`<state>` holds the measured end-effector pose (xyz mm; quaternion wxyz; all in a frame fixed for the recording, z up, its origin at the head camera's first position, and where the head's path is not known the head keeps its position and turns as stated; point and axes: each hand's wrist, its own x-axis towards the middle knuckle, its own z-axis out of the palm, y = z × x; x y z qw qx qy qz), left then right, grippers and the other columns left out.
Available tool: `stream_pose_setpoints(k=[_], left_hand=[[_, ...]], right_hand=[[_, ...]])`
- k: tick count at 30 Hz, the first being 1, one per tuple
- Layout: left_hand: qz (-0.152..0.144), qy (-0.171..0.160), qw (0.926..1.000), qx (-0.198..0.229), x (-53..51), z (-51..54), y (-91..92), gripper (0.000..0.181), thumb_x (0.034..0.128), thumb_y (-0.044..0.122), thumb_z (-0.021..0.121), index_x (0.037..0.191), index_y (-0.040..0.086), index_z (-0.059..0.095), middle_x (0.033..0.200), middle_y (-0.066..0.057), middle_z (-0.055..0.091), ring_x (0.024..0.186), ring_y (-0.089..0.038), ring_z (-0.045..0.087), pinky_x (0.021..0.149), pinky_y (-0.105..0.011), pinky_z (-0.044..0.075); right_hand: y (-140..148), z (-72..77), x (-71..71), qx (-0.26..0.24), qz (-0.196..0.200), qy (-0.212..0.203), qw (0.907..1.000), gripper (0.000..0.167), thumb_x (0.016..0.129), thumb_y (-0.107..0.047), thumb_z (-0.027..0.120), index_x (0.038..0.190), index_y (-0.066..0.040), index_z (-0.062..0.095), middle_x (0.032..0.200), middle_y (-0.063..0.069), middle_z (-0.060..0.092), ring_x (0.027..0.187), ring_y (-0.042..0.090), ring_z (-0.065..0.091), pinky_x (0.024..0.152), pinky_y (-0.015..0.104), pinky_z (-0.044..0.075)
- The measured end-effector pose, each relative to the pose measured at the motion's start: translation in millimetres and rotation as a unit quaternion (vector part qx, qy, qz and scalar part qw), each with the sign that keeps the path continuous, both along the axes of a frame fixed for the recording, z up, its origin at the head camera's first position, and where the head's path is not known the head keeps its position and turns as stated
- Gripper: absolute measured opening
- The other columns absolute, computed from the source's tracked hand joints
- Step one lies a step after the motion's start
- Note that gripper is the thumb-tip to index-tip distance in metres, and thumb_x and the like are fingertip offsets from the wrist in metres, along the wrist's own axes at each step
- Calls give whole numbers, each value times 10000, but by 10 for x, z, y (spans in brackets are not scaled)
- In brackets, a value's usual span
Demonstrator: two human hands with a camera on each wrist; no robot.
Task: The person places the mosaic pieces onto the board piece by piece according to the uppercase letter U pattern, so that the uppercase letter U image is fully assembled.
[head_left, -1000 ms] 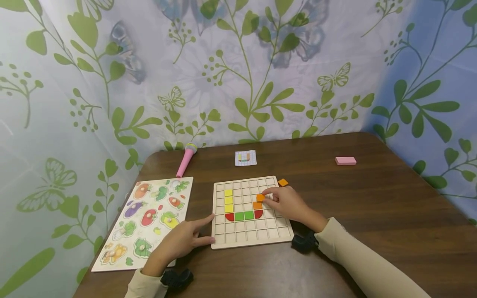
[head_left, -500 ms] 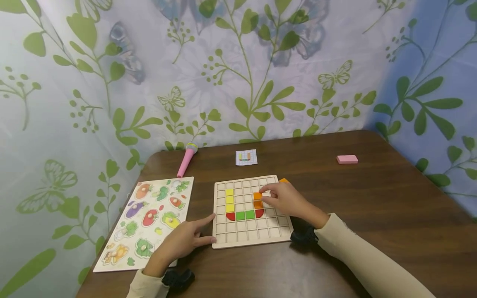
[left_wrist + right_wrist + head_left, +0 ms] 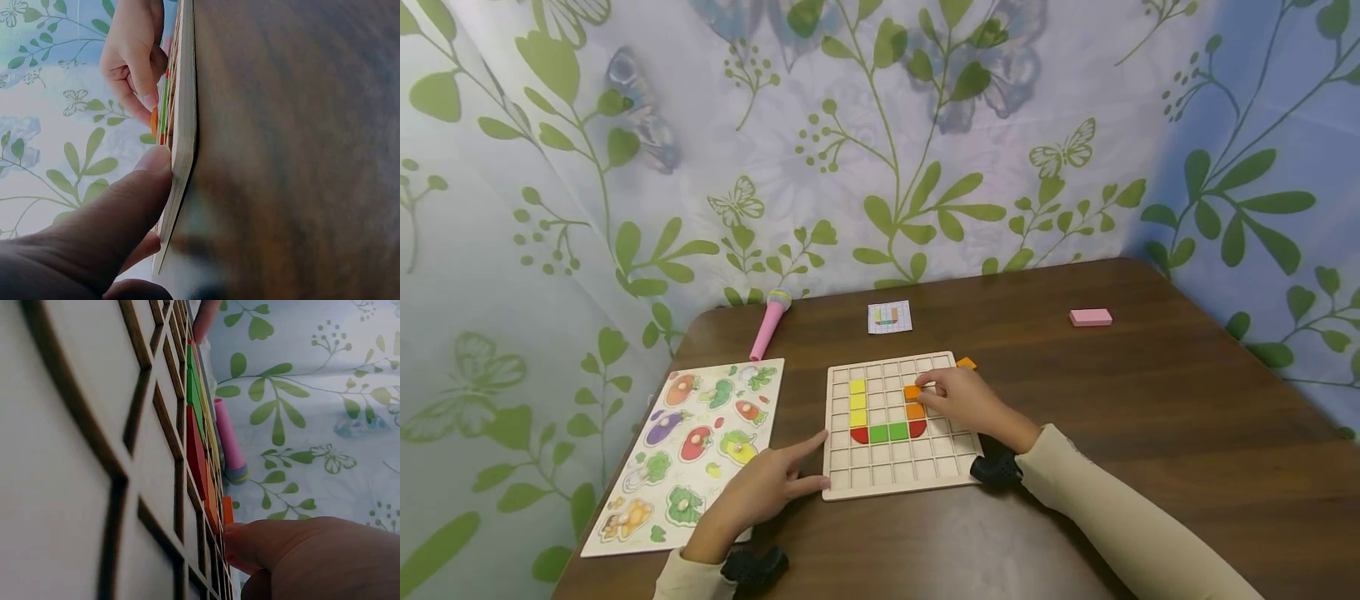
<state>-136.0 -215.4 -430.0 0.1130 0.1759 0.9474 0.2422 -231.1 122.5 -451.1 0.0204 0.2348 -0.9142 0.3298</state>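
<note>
A wooden grid board (image 3: 902, 477) lies on the table, holding a U of yellow tiles (image 3: 857, 402), red quarter-round tiles (image 3: 917, 428), green tiles (image 3: 889, 432) and one orange tile (image 3: 915, 411). My right hand (image 3: 967, 402) pinches another orange tile (image 3: 912, 392) between thumb and finger, at the cell beyond the placed orange one. In the left wrist view this held tile (image 3: 154, 122) stands slightly off the board. My left hand (image 3: 767, 482) touches the board's left edge with extended thumb and index finger. Its other fingers are mostly hidden.
Past the board's far right corner an orange tile (image 3: 966, 363) lies partly hidden. A pattern card (image 3: 890, 317) sits behind the board. Left is a vegetable puzzle board (image 3: 700, 487), with a pink toy microphone (image 3: 769, 327) beyond it. A pink block (image 3: 1090, 317) lies far right.
My right hand has moved the pinched orange tile slightly left and away from me, toward the cell beyond the placed orange tile. My left hand stays at the board's edge.
</note>
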Motion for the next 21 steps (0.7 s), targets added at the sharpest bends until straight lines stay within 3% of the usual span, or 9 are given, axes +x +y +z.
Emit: stream_pose_setpoints(k=[7,14,21], left_hand=[[-4,-52,10000,36,7,-32,-23,760,901,587,696,1557,280,466,583,63,445,474,-92,383,487,-265,350],[-14,-39,10000,32,13,-42,-26,764,903,595,689,1561,282,458,562,71,429,465,-85,369,480,-264,345],[-45,51,10000,-9,4,-22,-27,747,912,566,698,1554,256,474,555,70,429,458,-88,379,473,-265,350]], right_hand=[[-40,-52,22,173,-91,-28,9998,254,957,-265,735,1180,-146,761,526,-73,371,451,97,285,485,257,232],[70,-91,-34,-420,-345,401,9977,252,966,-232,735,1184,-112,770,504,-69,412,421,94,308,469,263,275],[343,-42,-147,-620,-826,337,9941,276,965,-230,738,1198,-83,761,519,-28,408,426,148,318,462,288,277]])
